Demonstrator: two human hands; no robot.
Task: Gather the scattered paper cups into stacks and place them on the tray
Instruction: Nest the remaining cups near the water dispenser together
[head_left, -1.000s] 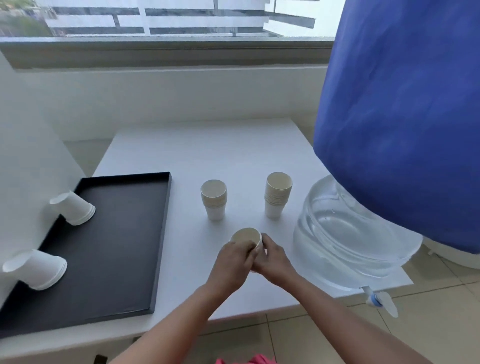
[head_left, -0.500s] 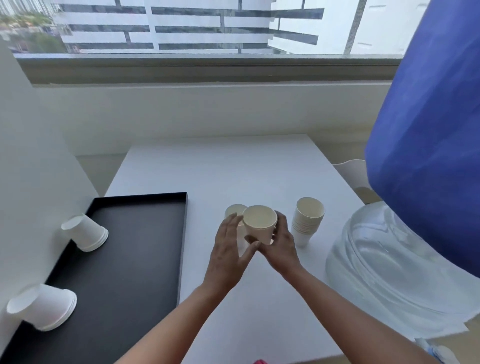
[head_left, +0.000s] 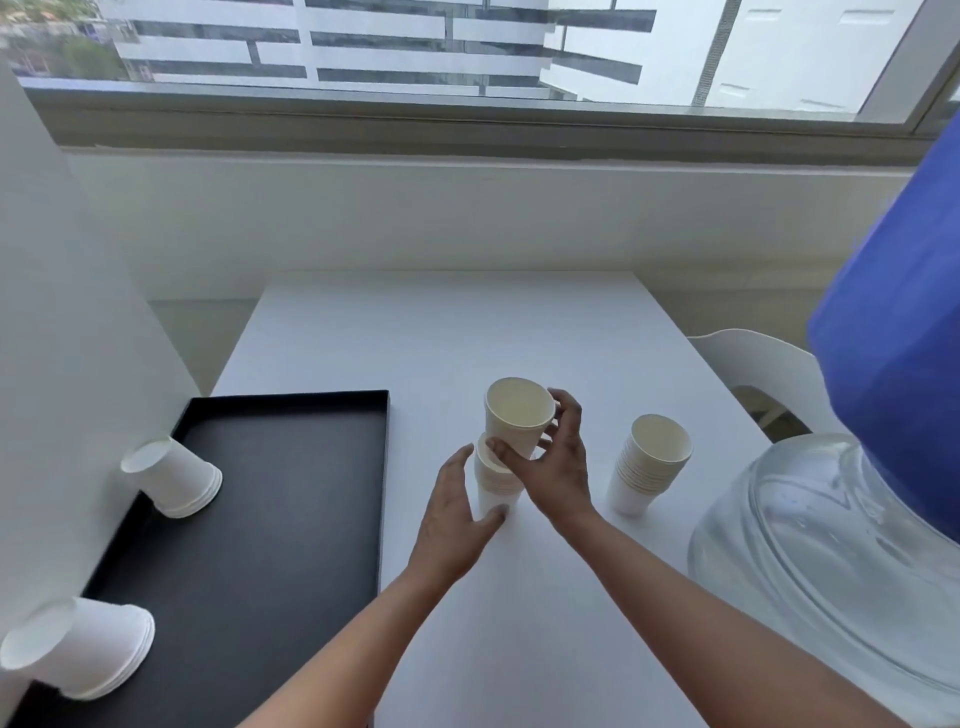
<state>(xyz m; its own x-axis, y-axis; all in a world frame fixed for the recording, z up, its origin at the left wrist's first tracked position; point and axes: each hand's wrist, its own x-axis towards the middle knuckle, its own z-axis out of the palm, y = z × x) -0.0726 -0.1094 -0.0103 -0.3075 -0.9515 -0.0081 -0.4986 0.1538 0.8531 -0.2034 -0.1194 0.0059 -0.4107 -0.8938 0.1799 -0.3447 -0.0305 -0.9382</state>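
My right hand (head_left: 558, 462) grips a single paper cup (head_left: 519, 415) and holds it just above a short stack of cups (head_left: 493, 486) on the white table (head_left: 467, 338). My left hand (head_left: 457, 512) curls round the base of that stack, thumb on its near side. A taller stack of cups (head_left: 649, 467) stands to the right of my hands. On the black tray (head_left: 270, 519) at the left, two upside-down cup stacks (head_left: 174, 478) (head_left: 78, 649) sit by its left edge.
A clear water jug (head_left: 831, 561) with a blue cover (head_left: 898, 338) stands at the table's right side. A white chair back (head_left: 758, 374) shows behind it. A white panel (head_left: 67, 338) rises along the tray's left edge. A window sill runs behind the table.
Both hands lifted the single cup from the table's near edge and carried it farther away, over the middle stack. My left hand left the cup and took the stack's base.
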